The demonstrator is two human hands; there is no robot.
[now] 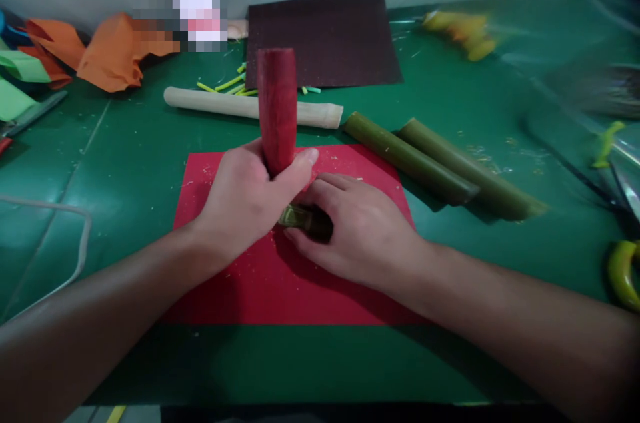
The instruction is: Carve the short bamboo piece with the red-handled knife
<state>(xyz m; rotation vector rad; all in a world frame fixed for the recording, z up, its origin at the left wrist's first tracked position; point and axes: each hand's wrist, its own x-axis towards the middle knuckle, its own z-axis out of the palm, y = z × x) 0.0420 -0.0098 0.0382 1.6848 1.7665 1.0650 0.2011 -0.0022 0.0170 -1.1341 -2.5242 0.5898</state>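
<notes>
My left hand (243, 193) is closed around an upright red wooden handle (277, 103). The tool's lower end is hidden behind that hand, so its kind does not show. Close beside it, my right hand (363, 226) grips a short piece of green bamboo (303, 217) with the fingers over it and the thumb below. Both hands are over a red sheet (310, 299) scattered with fine pale shavings. Where the tool meets the bamboo, if it does, my left hand blocks the view.
Beyond the sheet lie a pale peeled stick (215, 103) and two green bamboo tubes (415, 159). A dark brown sheet (325, 39) is at the back, orange paper (110, 53) at the left. Yellow-handled scissors (623, 273) lie at the right edge of the green table (125, 143).
</notes>
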